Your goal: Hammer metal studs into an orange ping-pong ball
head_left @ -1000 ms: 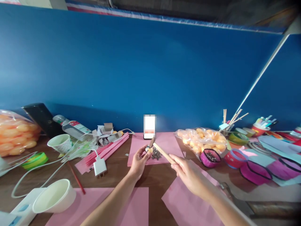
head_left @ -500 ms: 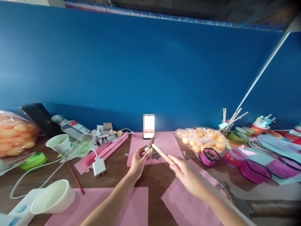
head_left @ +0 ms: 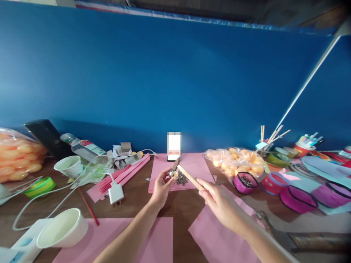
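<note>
My left hand (head_left: 161,186) is closed on a small ball (head_left: 173,173), part yellowish and part covered in shiny silver bits; the fingers hide some of it. A brown flat piece (head_left: 176,163) rises just behind the ball; whether it is attached I cannot tell. My right hand (head_left: 212,193) grips a pale wooden stick (head_left: 189,176), whose far tip is close to the ball. Below the ball, a pile of small dark metallic pieces (head_left: 182,179) lies on stacked pink paper (head_left: 196,164).
A phone (head_left: 174,146) leans against the blue wall. To the right are a bag of orange balls (head_left: 233,160), a purple bowl of small pieces (head_left: 245,182) and a hammer (head_left: 274,233). On the left stand a white bowl (head_left: 62,228), a charger (head_left: 116,193) and a bottle (head_left: 85,148).
Both hands stay almost in place. The ball's silver side shows a little more clearly now, and the stick's tip is still close to it.
</note>
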`<state>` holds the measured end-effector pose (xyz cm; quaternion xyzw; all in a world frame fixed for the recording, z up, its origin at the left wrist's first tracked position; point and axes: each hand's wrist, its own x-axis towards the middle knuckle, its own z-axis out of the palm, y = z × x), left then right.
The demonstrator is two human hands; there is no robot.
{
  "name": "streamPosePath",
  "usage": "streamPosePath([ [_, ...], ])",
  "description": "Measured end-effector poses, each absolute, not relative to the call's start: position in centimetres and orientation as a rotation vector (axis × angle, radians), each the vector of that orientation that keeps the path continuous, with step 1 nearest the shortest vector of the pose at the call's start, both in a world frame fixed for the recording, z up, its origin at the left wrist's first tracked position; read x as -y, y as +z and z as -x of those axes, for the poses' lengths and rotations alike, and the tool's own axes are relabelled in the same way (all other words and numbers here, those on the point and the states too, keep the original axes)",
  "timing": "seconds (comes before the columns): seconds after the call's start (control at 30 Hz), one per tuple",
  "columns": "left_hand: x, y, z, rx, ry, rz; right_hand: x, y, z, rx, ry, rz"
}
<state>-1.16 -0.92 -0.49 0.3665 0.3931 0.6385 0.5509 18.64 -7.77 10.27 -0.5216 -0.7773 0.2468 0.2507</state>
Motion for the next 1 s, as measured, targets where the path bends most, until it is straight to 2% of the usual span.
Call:
streamPosePath([
  [1.0,0.75,-0.73,1.20,-0.914,1.527,-0.872,7.46,9.77,-18.54,2.140,0.681,1.413],
])
